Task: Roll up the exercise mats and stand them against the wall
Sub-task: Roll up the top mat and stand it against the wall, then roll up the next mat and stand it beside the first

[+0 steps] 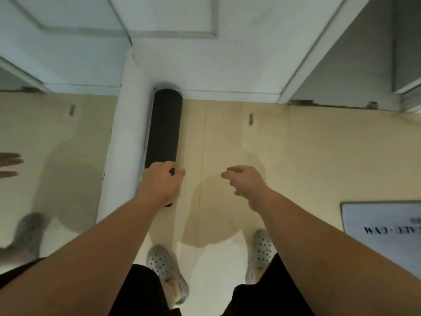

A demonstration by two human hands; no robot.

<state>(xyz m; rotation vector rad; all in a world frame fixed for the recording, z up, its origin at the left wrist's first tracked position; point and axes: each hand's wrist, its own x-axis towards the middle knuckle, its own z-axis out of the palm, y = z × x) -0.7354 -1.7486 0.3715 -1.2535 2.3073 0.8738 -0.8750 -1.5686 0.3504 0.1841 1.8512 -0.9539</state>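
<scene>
A: One rolled mat point(165, 124) is gripped near its closer end by the left hand point(160, 182); nothing is held by the right hand point(245, 183), fingers loosely curled.
B: Progress?
A: Rolling is done; it is set against the wall point(296, 144) beyond the hands. Release is judged outstanding.

Soft indoor light w/ round shadows on beige wall point(296, 156); slight blur, wide-angle warp at edges.

The person is wearing black shorts point(141, 290), plain and dark. The person is also wearing soft, pale grey shoes, the left shoe point(160, 265) and the right shoe point(263, 248). Lots of little round holes are dotting their tops. The left arm point(91, 258) and the right arm point(330, 258) are showing bare.
</scene>
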